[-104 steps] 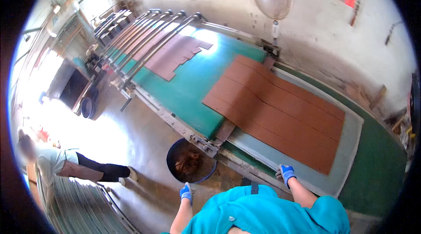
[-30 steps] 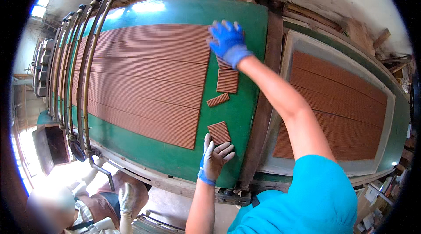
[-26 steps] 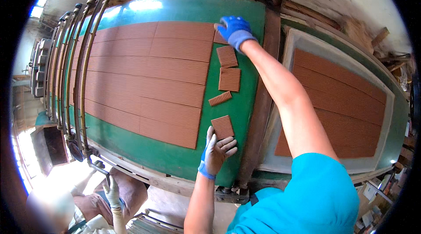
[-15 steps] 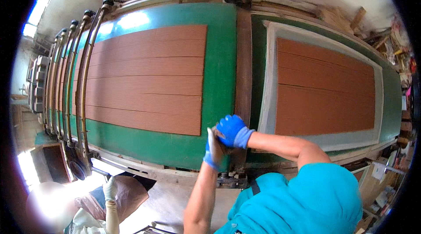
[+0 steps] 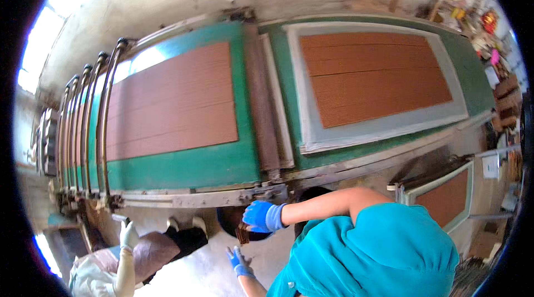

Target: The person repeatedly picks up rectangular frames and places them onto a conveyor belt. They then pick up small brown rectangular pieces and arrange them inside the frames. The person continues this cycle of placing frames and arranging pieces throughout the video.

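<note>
My right hand [image 5: 262, 217], in a blue glove, is closed around a small clump of brown strips [image 5: 242, 234] that hangs below its fingers. It is over a dark round bucket [image 5: 227, 220] beside the machine's near edge. Lower down, my left hand [image 5: 239, 262], in a blue and pale glove, has its fingers spread and holds nothing. Beyond the hands, a finely ridged brown sheet [image 5: 172, 99] lies on a green belt [image 5: 217, 172]. A second ridged brown sheet [image 5: 372, 77] rests on a pale, white-edged backing [image 5: 306, 138] to the right.
Metal rollers [image 5: 105, 130] cross the belt at left. A dark crossbar [image 5: 261, 102] divides the two sections. At lower left, a co-worker's gloved hand [image 5: 129, 236] is by a handle. Another framed brown sheet [image 5: 445, 199] stands at right, near stacked clutter.
My hands have moved from the belt's near edge down to the bucket and come apart; the left has opened. The view has shifted, and the co-worker's hand has moved too.
</note>
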`<state>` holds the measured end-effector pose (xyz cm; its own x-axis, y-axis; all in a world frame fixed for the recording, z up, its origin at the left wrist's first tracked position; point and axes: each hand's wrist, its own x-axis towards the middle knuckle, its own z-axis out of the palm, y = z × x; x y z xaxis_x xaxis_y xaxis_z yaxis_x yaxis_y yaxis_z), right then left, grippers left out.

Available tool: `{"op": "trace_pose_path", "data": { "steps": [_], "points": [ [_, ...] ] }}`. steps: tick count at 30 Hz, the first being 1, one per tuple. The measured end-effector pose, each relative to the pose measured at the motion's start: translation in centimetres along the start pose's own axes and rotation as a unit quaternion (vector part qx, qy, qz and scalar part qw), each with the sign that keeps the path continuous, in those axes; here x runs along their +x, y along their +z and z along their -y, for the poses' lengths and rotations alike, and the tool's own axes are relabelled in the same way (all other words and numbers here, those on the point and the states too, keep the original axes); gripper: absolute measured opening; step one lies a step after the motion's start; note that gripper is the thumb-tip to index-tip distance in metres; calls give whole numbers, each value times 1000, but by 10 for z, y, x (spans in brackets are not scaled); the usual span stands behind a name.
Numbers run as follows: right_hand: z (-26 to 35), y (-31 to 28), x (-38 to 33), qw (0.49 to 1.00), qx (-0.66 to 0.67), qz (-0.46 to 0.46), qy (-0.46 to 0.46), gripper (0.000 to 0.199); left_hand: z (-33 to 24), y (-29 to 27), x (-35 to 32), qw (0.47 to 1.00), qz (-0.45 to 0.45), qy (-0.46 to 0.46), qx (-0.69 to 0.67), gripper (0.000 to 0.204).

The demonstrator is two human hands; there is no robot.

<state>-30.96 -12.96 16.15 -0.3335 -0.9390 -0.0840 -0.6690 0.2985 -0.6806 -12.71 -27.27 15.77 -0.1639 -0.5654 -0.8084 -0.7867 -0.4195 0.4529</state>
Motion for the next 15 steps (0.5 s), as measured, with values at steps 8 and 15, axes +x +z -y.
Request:
{"op": "trace_pose_path", "data": {
  "steps": [8,15],
  "points": [
    [-86,-15,-229,921,61,-177,340,33,-31,108,-2,970,223,95,15,29],
    [-126,17,-364,395,580,-456,547,31,-100,279,-40,791,354,408,288,28]
  ]
}}
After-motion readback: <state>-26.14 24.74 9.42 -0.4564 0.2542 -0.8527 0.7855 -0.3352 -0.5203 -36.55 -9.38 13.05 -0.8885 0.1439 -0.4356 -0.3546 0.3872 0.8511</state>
